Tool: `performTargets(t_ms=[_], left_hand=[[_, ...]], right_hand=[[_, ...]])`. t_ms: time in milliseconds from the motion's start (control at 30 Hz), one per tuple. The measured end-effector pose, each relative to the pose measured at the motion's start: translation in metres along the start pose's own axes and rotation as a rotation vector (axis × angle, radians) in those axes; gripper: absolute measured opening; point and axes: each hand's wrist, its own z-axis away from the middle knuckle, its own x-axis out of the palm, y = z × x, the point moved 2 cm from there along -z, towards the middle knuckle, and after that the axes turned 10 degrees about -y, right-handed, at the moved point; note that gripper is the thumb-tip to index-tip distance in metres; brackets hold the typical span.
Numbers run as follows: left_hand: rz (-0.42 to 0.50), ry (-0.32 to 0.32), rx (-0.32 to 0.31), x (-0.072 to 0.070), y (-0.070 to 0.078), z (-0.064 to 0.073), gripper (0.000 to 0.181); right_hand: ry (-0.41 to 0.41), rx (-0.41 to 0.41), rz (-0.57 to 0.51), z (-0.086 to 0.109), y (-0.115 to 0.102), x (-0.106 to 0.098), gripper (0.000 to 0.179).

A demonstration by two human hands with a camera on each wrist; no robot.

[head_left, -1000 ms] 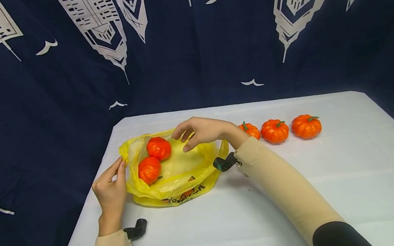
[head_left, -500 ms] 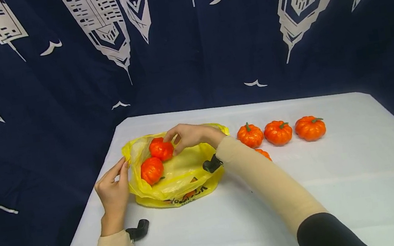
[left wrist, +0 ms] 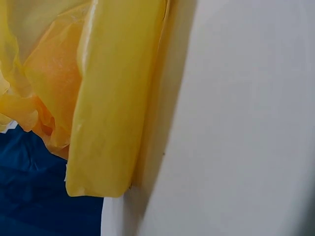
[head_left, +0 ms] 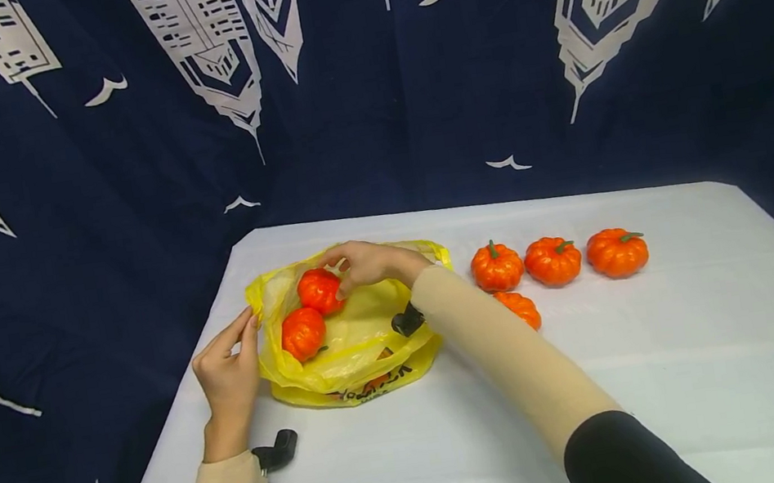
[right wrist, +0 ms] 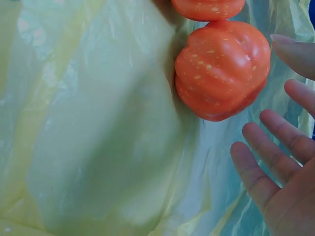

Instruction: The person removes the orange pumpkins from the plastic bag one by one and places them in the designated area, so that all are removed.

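A yellow plastic bag (head_left: 369, 322) lies on the table with its mouth spread. Two small orange-red pumpkins sit at its left side: a front pumpkin (head_left: 303, 333) and a back pumpkin (head_left: 318, 291), touching each other. My left hand (head_left: 227, 375) pinches the bag's left rim between thumb and fingertips. Over the bag's mouth reaches my right hand (head_left: 370, 264), its fingertips right at the back pumpkin. In the right wrist view the fingers (right wrist: 256, 169) are spread and nearly straight beside that pumpkin (right wrist: 224, 71). The left wrist view shows the bag's outer side (left wrist: 113, 98), with no hand visible.
Right of the bag, three orange pumpkins stand in a row: a left one (head_left: 496, 266), a middle one (head_left: 553, 261) and a right one (head_left: 617, 253). Another pumpkin (head_left: 520, 309), in front, is partly hidden by my right sleeve (head_left: 500, 358). A dark blue printed cloth (head_left: 371, 128) hangs behind the white table (head_left: 708, 361).
My right hand has moved left and down, from above the bag's middle to the back pumpkin. The left hand keeps its pinch on the rim. The view has shifted slightly.
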Motion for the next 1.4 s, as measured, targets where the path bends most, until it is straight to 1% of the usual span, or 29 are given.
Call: performTargets(t_ms=[200, 467, 767, 1000, 1133, 1400], left_hand=[[0.015, -0.002, -0.003, 0.003, 0.001, -0.001, 0.016], [0.014, 0.0, -0.014, 0.003, 0.003, -0.002, 0.016], [0.024, 0.004, -0.022, 0.001, 0.005, -0.004, 0.016], [0.021, 0.004, -0.029, 0.002, 0.002, -0.002, 0.016], [0.019, 0.003, -0.028, 0.003, 0.0, -0.001, 0.016], [0.01, -0.003, -0.033, 0.001, 0.0, -0.001, 0.016]], right_hand=[[-0.012, -0.005, 0.031, -0.005, 0.002, -0.001, 0.067], [-0.047, -0.019, 0.051, -0.011, 0.006, 0.003, 0.065], [-0.024, -0.013, 0.097, -0.015, 0.007, 0.007, 0.07], [0.0, -0.006, 0.061, -0.016, 0.008, 0.012, 0.066], [0.008, -0.005, 0.064, -0.016, 0.008, 0.014, 0.06], [-0.012, -0.018, 0.073, -0.016, 0.013, 0.015, 0.058]])
